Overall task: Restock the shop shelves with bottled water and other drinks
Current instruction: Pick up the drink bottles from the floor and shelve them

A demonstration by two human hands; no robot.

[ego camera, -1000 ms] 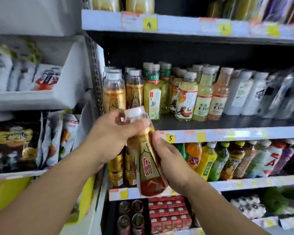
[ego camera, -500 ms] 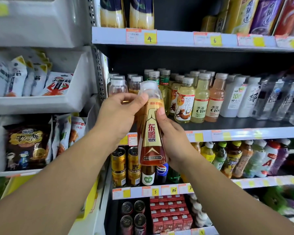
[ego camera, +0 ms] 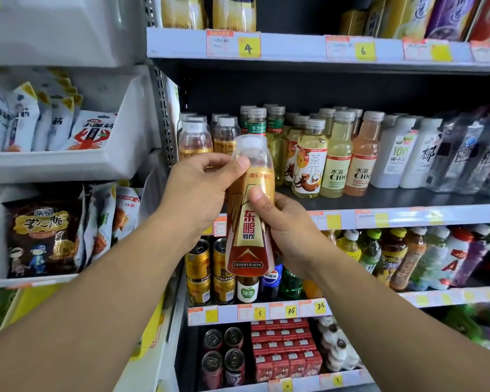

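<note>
I hold a gold-and-red labelled drink bottle (ego camera: 249, 219) with a clear cap upright in front of the shelves. My left hand (ego camera: 198, 193) grips its neck and shoulder from the left. My right hand (ego camera: 286, 224) wraps its body from the right, thumb on the label. Just behind the bottle's top, at the left end of the middle shelf (ego camera: 408, 216), stand matching gold bottles (ego camera: 195, 137).
The middle shelf also carries green tea, yellow and pink C100 bottles (ego camera: 337, 154) and white bottles. Below stand gold cans (ego camera: 198, 264) and mixed soft drinks; lower still, cans and red cartons. Snack bags (ego camera: 46, 239) fill white bins at left.
The bottle has risen from in front of the lower shelf to the level of the middle shelf and gone from tilted to upright. Both hands stayed on it.
</note>
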